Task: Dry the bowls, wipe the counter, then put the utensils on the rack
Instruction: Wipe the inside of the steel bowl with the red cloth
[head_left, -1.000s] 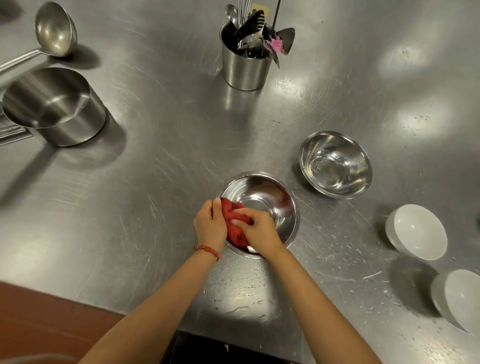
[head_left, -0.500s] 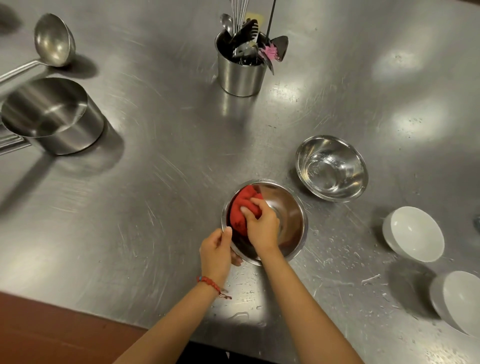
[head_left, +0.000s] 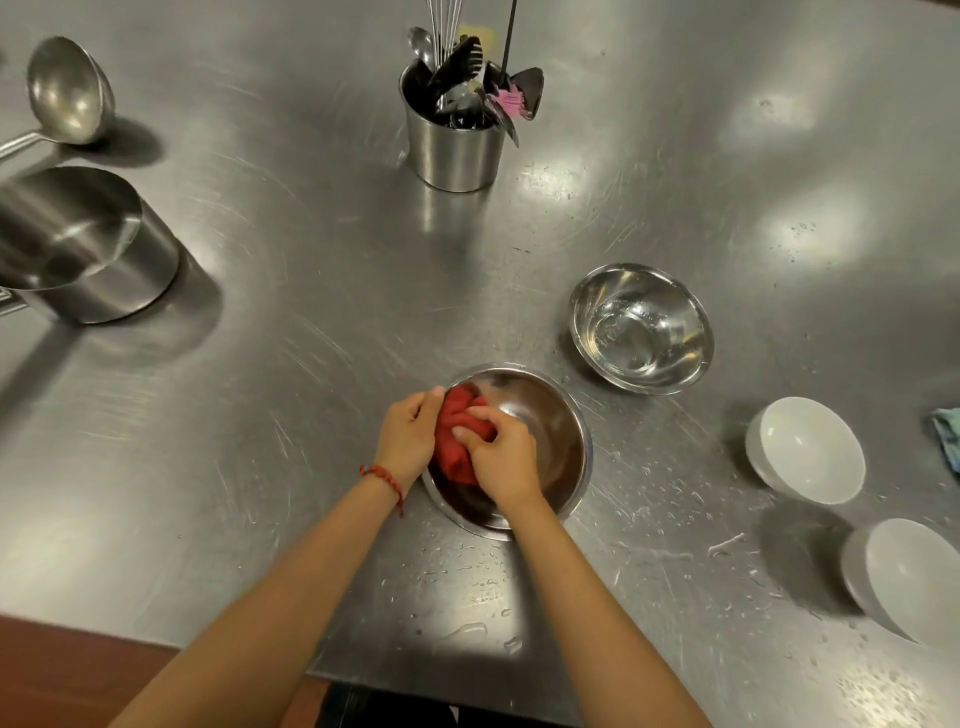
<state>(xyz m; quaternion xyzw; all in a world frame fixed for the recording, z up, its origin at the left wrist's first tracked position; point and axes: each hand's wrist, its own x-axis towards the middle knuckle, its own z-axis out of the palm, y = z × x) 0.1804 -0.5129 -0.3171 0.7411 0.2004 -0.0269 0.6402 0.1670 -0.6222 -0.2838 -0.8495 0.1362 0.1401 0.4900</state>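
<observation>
At a wet steel desk, the right hand grips a red cloth inside a metal bowl whose near-left rim the left hand holds, a second steel bowl nearby.

Left hand back beside cloth

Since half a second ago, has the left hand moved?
Yes: the left hand slid along the steel bowl's left rim, away from the counter's near edge.

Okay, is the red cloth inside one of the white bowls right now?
No, the crumpled red cloth sits inside the near round steel bowl, gripped by the right hand.
</observation>
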